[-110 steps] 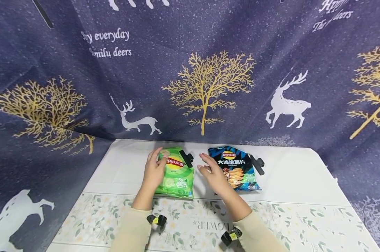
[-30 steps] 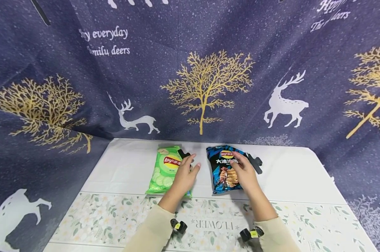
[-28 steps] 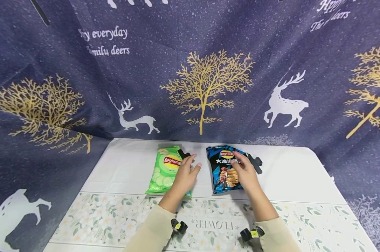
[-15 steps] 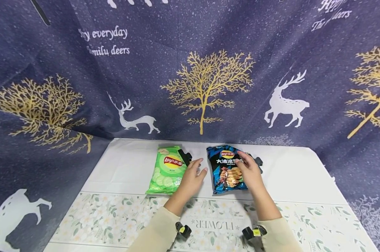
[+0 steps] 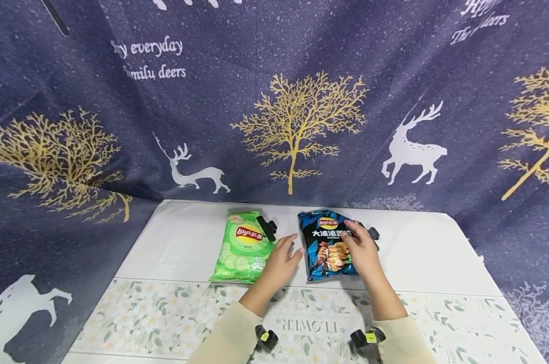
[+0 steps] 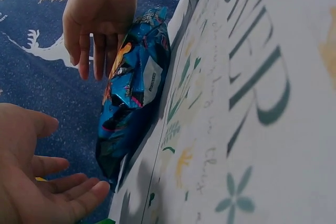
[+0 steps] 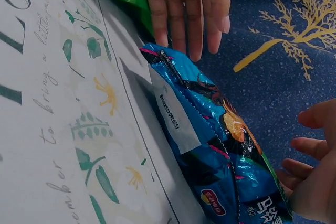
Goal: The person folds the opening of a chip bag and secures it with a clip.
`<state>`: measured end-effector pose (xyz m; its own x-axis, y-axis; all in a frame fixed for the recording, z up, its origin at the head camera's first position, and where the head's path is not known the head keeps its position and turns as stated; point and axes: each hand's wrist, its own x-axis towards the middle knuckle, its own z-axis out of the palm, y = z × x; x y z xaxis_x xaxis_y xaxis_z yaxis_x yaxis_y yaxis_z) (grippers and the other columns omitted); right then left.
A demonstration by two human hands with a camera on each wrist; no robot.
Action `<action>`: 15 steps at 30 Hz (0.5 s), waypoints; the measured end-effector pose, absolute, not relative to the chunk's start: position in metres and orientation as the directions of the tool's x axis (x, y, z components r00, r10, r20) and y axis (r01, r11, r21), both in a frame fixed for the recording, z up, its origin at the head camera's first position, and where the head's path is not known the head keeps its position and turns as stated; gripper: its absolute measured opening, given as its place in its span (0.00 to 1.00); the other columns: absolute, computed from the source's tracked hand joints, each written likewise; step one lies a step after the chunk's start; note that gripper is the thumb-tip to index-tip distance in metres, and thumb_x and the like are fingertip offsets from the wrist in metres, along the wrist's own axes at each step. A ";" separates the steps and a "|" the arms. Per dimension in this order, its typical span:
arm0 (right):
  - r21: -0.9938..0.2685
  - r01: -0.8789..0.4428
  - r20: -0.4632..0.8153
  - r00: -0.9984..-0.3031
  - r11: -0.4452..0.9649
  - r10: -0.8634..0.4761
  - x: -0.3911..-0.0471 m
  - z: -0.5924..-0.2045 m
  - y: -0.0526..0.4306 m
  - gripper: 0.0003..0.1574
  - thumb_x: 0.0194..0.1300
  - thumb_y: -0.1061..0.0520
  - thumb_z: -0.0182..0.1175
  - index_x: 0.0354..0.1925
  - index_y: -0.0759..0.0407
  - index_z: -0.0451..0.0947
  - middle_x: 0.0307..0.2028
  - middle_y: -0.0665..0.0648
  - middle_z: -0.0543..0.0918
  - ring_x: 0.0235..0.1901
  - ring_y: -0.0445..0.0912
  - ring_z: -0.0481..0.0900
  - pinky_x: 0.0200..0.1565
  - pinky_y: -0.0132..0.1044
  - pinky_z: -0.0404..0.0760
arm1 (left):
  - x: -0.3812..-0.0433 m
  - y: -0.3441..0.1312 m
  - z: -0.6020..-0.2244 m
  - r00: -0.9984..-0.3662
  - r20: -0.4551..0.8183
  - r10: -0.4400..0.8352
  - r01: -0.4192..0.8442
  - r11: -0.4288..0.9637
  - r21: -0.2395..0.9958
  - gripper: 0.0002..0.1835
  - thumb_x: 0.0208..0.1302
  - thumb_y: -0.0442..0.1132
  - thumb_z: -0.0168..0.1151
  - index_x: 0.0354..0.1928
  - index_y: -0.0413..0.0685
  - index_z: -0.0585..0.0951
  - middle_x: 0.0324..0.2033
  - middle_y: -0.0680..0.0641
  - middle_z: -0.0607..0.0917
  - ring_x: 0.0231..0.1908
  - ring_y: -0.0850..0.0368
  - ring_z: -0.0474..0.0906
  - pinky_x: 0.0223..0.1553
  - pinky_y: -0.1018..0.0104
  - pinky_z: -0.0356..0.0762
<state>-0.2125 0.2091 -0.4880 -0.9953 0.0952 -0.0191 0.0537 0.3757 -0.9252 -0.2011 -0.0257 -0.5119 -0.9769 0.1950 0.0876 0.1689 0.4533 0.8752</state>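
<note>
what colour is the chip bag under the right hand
The crinkly foil chip bag under the right hand is blue and black with orange chips pictured, clearest in the head view.

Blue chip bag [image 5: 330, 246] flat on white table, label up, right of green chip bag [image 5: 244, 247].

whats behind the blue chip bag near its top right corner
A black plastic clip pokes out behind the crinkly blue chip bag. The right hand resting on the bag covers most of it, so its grip on the bag is hidden.
</note>
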 end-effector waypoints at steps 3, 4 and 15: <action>-0.923 0.050 -0.011 -0.995 0.381 0.103 -0.212 -0.488 0.211 0.33 0.78 0.49 0.52 0.75 0.56 0.63 0.79 0.62 0.54 0.74 0.61 0.63 0.73 0.54 0.66 | -0.200 -0.024 -0.512 -0.975 0.073 0.210 0.163 0.450 0.878 0.30 0.76 0.47 0.54 0.75 0.45 0.66 0.72 0.40 0.69 0.65 0.40 0.76 0.64 0.49 0.77; -0.921 0.049 -0.009 -0.994 0.385 0.105 -0.212 -0.487 0.211 0.33 0.78 0.49 0.52 0.75 0.56 0.63 0.79 0.62 0.55 0.74 0.61 0.63 0.73 0.54 0.66 | -0.199 -0.023 -0.511 -0.974 0.072 0.215 0.165 0.450 0.878 0.30 0.76 0.47 0.54 0.75 0.44 0.66 0.72 0.40 0.69 0.65 0.40 0.76 0.64 0.49 0.77; -0.905 0.052 0.011 -0.989 0.422 0.146 -0.215 -0.486 0.224 0.32 0.78 0.52 0.51 0.75 0.60 0.63 0.76 0.65 0.59 0.75 0.61 0.60 0.76 0.54 0.60 | -0.196 -0.021 -0.512 -0.969 0.023 0.245 0.147 0.504 0.851 0.33 0.77 0.52 0.51 0.77 0.44 0.63 0.73 0.41 0.68 0.65 0.43 0.75 0.67 0.47 0.73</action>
<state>-0.2152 0.2238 -0.4855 -0.9893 0.1456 0.0110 0.0520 0.4221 -0.9051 -0.1959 -0.0207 -0.5122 -0.9692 0.2451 0.0227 0.1473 0.5036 0.8513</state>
